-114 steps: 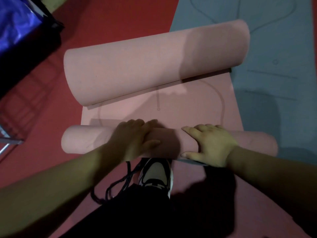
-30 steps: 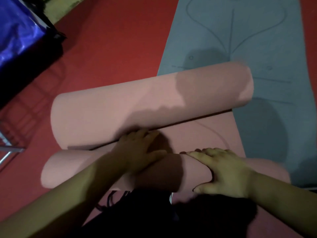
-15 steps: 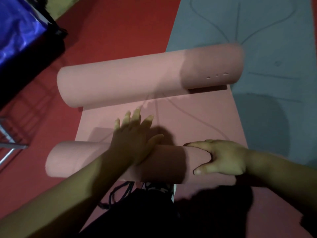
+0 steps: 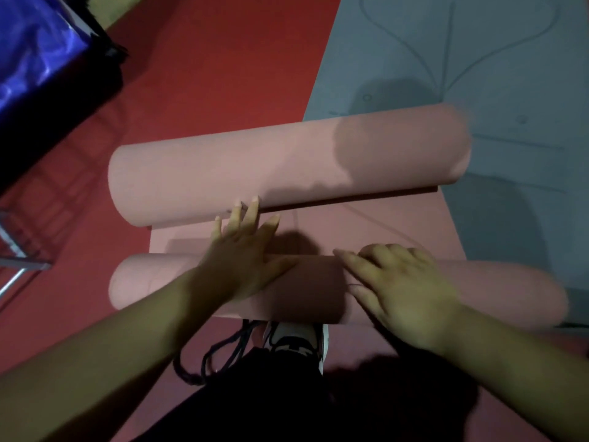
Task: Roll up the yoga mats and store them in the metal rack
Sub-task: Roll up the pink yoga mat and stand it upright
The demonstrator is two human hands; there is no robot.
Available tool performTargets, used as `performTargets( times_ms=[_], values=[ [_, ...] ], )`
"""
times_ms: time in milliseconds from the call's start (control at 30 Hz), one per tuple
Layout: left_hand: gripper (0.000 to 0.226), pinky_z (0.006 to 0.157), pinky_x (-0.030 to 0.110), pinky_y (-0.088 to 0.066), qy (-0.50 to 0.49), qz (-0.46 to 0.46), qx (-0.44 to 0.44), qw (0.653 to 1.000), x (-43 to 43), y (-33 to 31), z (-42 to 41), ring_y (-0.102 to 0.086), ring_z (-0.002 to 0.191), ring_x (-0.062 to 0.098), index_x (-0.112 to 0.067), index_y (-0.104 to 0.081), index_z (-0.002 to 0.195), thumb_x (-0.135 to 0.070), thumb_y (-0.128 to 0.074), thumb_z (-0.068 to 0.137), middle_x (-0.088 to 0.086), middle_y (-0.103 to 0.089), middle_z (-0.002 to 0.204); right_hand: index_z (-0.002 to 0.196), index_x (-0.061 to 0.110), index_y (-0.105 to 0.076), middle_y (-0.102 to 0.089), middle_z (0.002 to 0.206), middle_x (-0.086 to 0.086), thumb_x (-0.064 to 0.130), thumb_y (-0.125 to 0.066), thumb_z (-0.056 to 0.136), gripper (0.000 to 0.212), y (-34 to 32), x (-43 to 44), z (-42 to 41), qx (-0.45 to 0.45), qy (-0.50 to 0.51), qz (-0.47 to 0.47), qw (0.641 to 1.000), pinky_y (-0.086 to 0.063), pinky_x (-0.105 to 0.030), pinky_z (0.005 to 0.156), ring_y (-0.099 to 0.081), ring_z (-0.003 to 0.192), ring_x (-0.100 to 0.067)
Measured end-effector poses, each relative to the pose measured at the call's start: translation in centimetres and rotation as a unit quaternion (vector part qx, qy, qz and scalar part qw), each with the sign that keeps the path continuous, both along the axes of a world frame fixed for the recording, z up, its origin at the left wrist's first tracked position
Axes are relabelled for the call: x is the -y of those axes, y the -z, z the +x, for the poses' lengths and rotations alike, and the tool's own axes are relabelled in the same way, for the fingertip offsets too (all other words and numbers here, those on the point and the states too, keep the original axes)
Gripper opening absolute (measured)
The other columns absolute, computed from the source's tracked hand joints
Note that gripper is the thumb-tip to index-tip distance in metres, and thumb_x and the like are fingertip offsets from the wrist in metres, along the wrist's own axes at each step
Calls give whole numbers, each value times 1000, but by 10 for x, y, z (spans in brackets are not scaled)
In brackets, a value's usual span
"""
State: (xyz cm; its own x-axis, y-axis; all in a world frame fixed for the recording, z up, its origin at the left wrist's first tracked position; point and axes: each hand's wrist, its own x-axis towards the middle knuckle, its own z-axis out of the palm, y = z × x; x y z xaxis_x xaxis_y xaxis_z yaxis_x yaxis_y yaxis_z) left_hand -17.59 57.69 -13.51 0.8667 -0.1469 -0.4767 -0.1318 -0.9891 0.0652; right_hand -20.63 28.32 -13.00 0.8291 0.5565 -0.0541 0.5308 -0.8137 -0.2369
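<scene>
Pink yoga mat (image 4: 366, 231) lies on the red floor (image 4: 223, 74) in the middle of the frame. Its near end is wound into a narrow roll (image 4: 153, 282) across the lower centre, and its far end has curled into a fatter, looser roll (image 4: 255, 167) just above, with a short flat stretch between them.

The left hand (image 4: 245, 260) is open. Its palm rests on the near roll and its straight, spread fingers reach over the flat part almost to the far curl. The right hand (image 4: 401, 291) lies on top of the near roll with its fingers loosely bent over the crest, pressing rather than clasping.

The mat looks soft, light and springy, likely to unwind if let go. It is best pushed with flat palms set well apart, then carried gripped around the middle.

A grey mat (image 4: 478, 59) lies flat at upper right, unrolled.

Only a corner of the metal rack (image 4: 22, 250) shows at the left edge, and what it holds cannot be told. At upper left a dark box with a shiny blue sheet (image 4: 32, 43) hides its contents.
</scene>
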Motion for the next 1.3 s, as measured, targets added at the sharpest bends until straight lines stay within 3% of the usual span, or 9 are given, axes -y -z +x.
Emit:
performTargets(
  times_ms=[67, 267, 400, 567, 733, 900, 1067, 1167, 1300],
  values=[
    [99, 123, 60, 4, -5, 3, 3, 1000, 2, 3, 3, 18, 154, 34, -40, -10, 158, -95, -7, 75, 7, 20, 168, 146, 36, -47, -61, 119, 2, 59, -31, 98, 56, 2, -9, -8, -22, 34, -28, 999, -47, -44, 84, -60, 103, -29],
    [95, 122, 57, 7, -2, -13, 44, 999, 7, 0, 15, 18, 153, 39, -46, -3, 159, -90, -13, 75, 13, 21, 167, 151, 44, -32, -57, 133, 9, 79, -5, 86, 79, -1, -17, 15, -150, 88, -108, 979, -40, -39, 98, -53, 124, -21],
    [91, 122, 59, 5, -25, -2, 42, 999, 5, 1, 15, 15, 155, 35, -45, -12, 158, -88, -13, 78, 11, 15, 169, 149, 45, -35, -56, 144, 9, 83, -19, 89, 73, 2, -20, 46, -224, 122, -76, 964, -43, -38, 103, -52, 131, -22],
    [86, 120, 62, -13, -12, -4, 97, 995, -3, 2, -14, -5, 156, 35, -38, -29, 154, -83, 0, 86, 13, -6, 170, 148, 44, -41, -55, 147, 12, 82, -29, 89, 72, 2, -22, 68, -288, 135, -65, 946, -43, -35, 107, -52, 134, -22],
    [85, 120, 60, -19, -38, -16, 67, 997, -4, 3, 5, -7, 155, 35, -43, -24, 153, -88, -8, 82, 12, 3, 170, 150, 39, -36, -58, 140, 1, 81, -26, 81, 81, 2, -22, 43, -135, 70, -87, 985, -43, -42, 100, -54, 124, -29],
    [86, 120, 63, -13, -50, -13, 28, 998, -5, 4, 21, 8, 156, 31, -45, -12, 157, -89, -19, 84, 5, 19, 168, 153, 40, -34, -59, 132, -7, 89, -50, 69, 98, 19, -18, 23, -66, 10, -99, 993, -46, -51, 93, -59, 116, -34],
    [84, 121, 62, -5, -35, -24, 70, 997, -5, 0, 24, 5, 156, 32, -44, -17, 157, -87, -19, 85, 9, 12, 169, 156, 49, -8, -50, 139, 4, 94, -38, 70, 102, 9, -21, 53, -144, -2, -133, 981, -41, -43, 101, -49, 127, -25],
    [85, 121, 62, -13, 17, -34, 100, 994, -8, -4, 13, -11, 156, 32, -42, -33, 152, -87, -23, 81, 11, -5, 170, 156, 50, -9, -51, 141, 1, 90, -48, 73, 100, 7, -20, 77, -197, -1, -130, 972, -41, -43, 105, -49, 130, -27],
    [111, 120, 61, -18, 65, -16, 80, 995, -14, -6, 11, -24, 152, 30, -38, -25, 155, -96, -46, 63, 5, -16, 169, 155, 52, -17, -51, 144, -1, 88, -56, 71, 99, 5, -22, 103, -300, 17, -98, 949, -36, -38, 113, -47, 135, -26]
  ],
)
